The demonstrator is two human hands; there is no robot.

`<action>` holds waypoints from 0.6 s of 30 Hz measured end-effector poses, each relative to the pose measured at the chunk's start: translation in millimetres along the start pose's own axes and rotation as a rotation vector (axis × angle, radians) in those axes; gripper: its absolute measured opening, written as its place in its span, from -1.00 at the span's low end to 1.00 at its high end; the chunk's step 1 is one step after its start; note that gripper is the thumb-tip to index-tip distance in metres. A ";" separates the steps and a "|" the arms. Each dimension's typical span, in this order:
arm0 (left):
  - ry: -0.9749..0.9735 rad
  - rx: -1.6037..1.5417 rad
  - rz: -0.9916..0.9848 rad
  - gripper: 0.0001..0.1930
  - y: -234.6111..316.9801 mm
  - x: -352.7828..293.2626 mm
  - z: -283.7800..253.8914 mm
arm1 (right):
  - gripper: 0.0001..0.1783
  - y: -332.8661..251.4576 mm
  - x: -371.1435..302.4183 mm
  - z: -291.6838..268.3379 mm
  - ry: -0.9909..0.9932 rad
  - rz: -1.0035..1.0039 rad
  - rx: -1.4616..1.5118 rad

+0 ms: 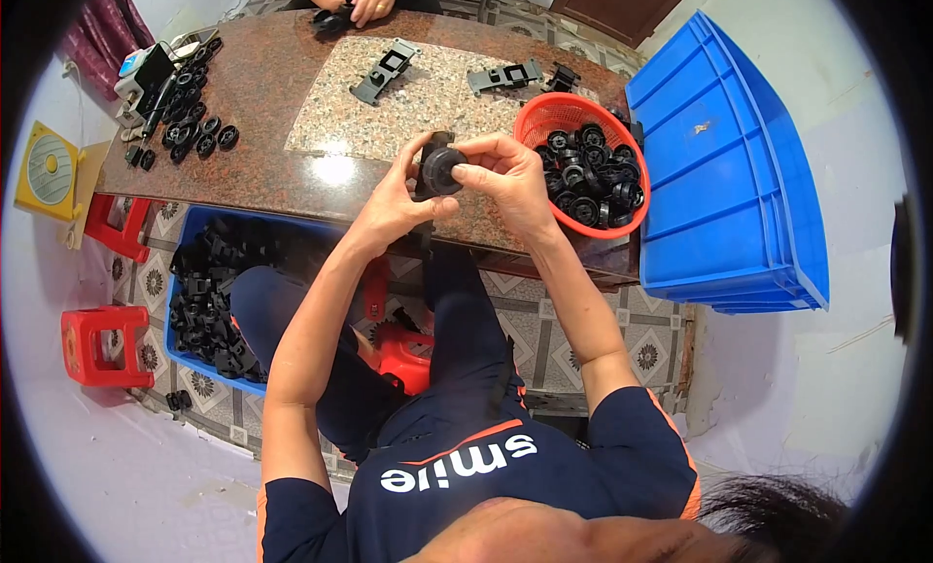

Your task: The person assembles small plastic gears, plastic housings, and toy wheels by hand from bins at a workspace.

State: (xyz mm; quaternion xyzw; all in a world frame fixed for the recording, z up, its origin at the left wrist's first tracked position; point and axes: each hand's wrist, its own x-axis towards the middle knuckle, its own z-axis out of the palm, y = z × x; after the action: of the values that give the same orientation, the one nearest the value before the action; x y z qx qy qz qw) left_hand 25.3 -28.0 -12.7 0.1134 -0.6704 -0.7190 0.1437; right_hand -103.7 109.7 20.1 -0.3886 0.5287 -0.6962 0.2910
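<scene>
My left hand [397, 201] is closed round a dark plastic part [425, 182], held over the table's near edge. Against that part, my right hand [507, 177] pinches a round black wheel [445, 172] between thumb and fingers. Whether the wheel is fixed to the part I cannot tell, since fingers and wheel cover the joint. Just right of my right hand stands a red plastic basket [528, 122] heaped with black wheels [584, 209]. Beyond my hands lie two grey plastic frames, one at the left [385, 73] and another farther right [505, 77].
A co-worker's hands [369, 3] hold a black part across the table. Loose wheels [206, 140] lie at the table's left. A tall blue crate [719, 174] stands right; a blue bin [225, 376] of black parts sits below left, near a red stool [105, 345].
</scene>
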 end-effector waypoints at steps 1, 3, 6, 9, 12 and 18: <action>0.021 0.030 -0.021 0.14 1.4 -0.4 -1.2 | -0.78 -5.4 -0.3 -0.2 0.019 0.019 0.025; 0.043 0.057 -0.043 0.13 1.9 -1.7 -0.1 | -0.78 -9.5 -1.2 -1.1 0.038 0.042 0.048; 0.035 0.097 -0.018 0.13 1.9 -2.1 2.1 | -0.74 1.0 2.0 -4.1 -0.006 0.042 0.031; 0.057 0.126 -0.022 0.12 1.1 -2.9 0.4 | -0.74 6.1 0.2 0.2 -0.014 0.043 0.049; 0.073 0.232 0.051 0.07 -2.7 -0.5 -0.4 | -0.74 6.9 0.8 3.0 0.064 0.049 0.022; 0.058 0.164 0.075 -0.01 -7.5 0.0 -3.0 | -0.78 7.3 0.3 2.0 0.072 0.017 0.096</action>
State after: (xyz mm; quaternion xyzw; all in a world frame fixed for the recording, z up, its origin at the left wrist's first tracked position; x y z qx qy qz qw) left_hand 26.0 -30.4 -20.4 0.1205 -0.7265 -0.6521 0.1803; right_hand -102.2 106.4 13.4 -0.3446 0.5083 -0.7316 0.2961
